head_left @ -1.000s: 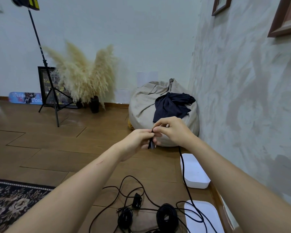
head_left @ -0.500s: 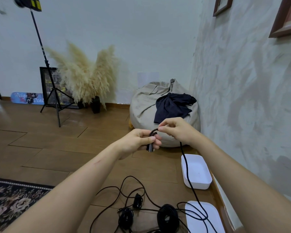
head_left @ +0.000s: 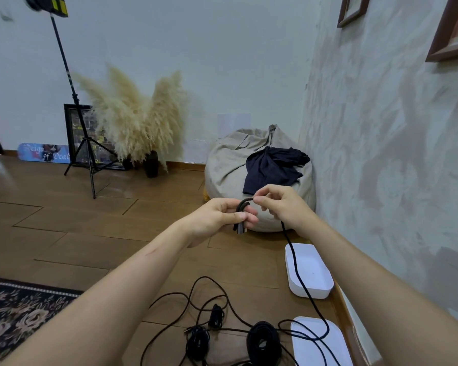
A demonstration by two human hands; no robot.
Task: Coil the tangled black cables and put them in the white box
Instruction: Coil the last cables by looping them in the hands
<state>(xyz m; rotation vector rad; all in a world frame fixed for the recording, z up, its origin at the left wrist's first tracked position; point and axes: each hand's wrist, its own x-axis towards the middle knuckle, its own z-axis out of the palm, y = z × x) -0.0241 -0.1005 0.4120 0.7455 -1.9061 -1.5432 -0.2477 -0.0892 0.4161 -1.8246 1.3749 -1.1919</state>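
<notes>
If the loose tangle (head_left: 215, 316) at lower centre snags the hanging cable (head_left: 299, 270) when it is drawn up, the first small loop may be jerked from the grip. At frame centre the left hand (head_left: 217, 217) curls round the plug end. Just right of it, the right hand (head_left: 280, 204) pinches the loop's top. The cable drops past the white box (head_left: 311, 293) at lower right, which looks to hold no cables yet.
</notes>
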